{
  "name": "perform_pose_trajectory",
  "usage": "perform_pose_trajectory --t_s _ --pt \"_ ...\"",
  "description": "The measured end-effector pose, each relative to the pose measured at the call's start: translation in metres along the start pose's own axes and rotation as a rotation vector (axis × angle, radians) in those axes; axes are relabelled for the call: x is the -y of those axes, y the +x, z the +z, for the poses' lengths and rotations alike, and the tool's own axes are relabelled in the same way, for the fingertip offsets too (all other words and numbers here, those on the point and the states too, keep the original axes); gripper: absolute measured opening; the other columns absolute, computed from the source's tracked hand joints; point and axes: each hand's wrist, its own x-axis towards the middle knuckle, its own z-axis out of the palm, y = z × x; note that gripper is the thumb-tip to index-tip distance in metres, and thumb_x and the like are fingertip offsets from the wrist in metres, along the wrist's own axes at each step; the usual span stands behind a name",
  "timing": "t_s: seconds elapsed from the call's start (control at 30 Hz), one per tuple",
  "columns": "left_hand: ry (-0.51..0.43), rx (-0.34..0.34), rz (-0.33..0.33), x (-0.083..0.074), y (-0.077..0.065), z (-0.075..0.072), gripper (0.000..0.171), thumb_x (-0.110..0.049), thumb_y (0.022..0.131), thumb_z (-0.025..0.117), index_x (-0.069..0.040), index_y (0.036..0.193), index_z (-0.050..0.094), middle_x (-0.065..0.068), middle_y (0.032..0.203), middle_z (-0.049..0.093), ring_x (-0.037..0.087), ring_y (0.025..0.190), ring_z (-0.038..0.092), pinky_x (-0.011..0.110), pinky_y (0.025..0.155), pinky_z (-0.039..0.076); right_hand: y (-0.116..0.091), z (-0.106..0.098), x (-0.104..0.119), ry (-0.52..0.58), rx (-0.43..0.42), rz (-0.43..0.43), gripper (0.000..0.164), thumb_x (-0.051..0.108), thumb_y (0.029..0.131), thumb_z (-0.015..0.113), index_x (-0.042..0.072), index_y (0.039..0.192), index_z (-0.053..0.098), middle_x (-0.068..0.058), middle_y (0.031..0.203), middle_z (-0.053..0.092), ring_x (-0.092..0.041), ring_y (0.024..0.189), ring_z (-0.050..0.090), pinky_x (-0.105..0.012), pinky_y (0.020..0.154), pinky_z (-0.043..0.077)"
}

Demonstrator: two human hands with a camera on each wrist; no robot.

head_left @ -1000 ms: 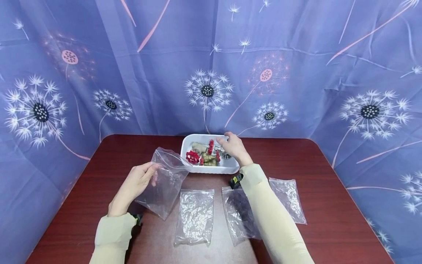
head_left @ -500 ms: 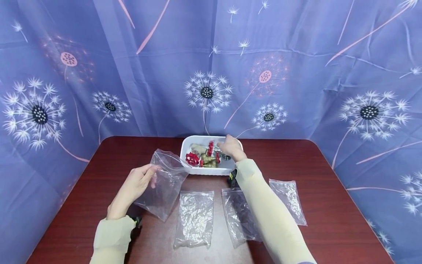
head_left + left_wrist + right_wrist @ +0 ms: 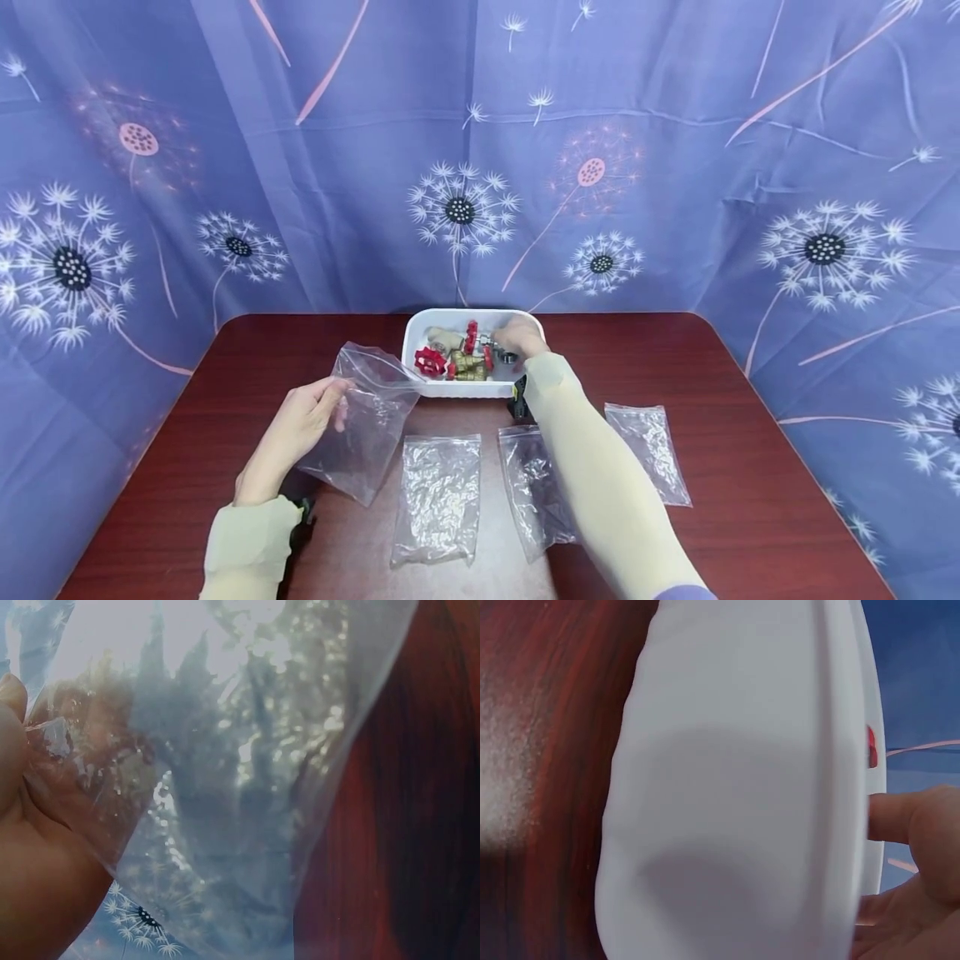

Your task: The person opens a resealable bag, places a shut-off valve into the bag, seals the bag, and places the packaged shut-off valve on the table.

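Note:
My left hand (image 3: pixel 296 425) pinches a clear zip bag (image 3: pixel 363 442) near its top edge, thumb against fingers. The bag hangs beside the tray with its mouth at the near-left rim, and fills most of the left wrist view. Inside the white tray (image 3: pixel 461 389) lie a valve with a red handwheel (image 3: pixel 430 362), brass valves with red handles (image 3: pixel 468 362), a pale fitting (image 3: pixel 444 339) and a dark round metal piece (image 3: pixel 508 357). My right hand (image 3: pixel 520 336) reaches down into the tray's right side. In the right wrist view the tray wall (image 3: pixel 727 787) hides its fingertips.
Three flat clear zip bags lie on the dark red table: one in the middle (image 3: pixel 437 500), one partly under the right forearm (image 3: pixel 525 492), one farther right (image 3: pixel 651 450). A blue dandelion-print curtain (image 3: pixel 360 208) hangs behind the table's far edge.
The right hand has lowered from above the tray's far right side into the tray. The left hand keeps its hold on the bag. The head view has shifted slightly.

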Motion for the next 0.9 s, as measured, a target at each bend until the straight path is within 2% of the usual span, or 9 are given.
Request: perform_pose_trajectory --t_s 0.2,0.5,0.63,0.77,0.9 --pt "0.022 -0.006 -0.005 0.004 -0.002 0.0 0.028 -0.022 0.105 0.047 -0.005 0.098 0.069 -0.007 0.055 0.055 0.01 0.059 0.059 0.021 0.072 0.043 0.003 0.006 0.0 0.097 0.029 0.035 0.016 0.012 0.09 0.059 -0.001 0.096 0.051 -0.015 0.101 0.053 -0.039 0.074 0.068 -0.041 0.06 0.058" --pt "0.001 -0.004 -0.003 0.001 0.0 0.0 0.028 -0.021 0.105 0.047 -0.006 0.098 0.069 -0.006 0.056 0.055 0.01 0.06 0.059 0.022 0.07 0.043 0.0 0.004 -0.003 0.163 0.114 -0.001 0.014 0.01 0.089 0.06 0.003 0.087 0.048 -0.011 0.094 0.048 -0.029 0.078 0.064 -0.039 0.072 0.058" --pt "0.002 -0.006 -0.003 0.002 -0.001 0.0 0.028 -0.021 0.105 0.047 -0.006 0.097 0.069 -0.006 0.055 0.054 0.01 0.06 0.058 0.021 0.071 0.043 -0.001 0.004 -0.004 0.234 0.179 0.025 0.013 0.009 0.09 0.059 -0.001 0.093 0.052 -0.013 0.096 0.052 -0.031 0.083 0.065 -0.04 0.075 0.057" --pt "0.0 -0.007 0.0 0.002 0.0 0.001 0.028 -0.02 0.105 0.047 -0.005 0.097 0.069 -0.006 0.056 0.054 0.011 0.059 0.058 0.022 0.07 0.044 0.002 0.001 -0.003 0.259 0.213 0.075 0.018 0.009 0.089 0.058 -0.005 0.1 0.057 -0.018 0.098 0.06 -0.028 0.082 0.065 -0.038 0.071 0.057" --pt "-0.003 -0.006 0.001 0.002 0.002 0.002 0.028 -0.021 0.105 0.047 -0.006 0.097 0.069 -0.006 0.056 0.054 0.011 0.059 0.058 0.023 0.068 0.044 0.01 -0.001 -0.003 0.209 0.193 0.089 0.015 0.011 0.089 0.06 -0.002 0.094 0.056 -0.014 0.091 0.057 -0.026 0.073 0.064 -0.035 0.063 0.057"
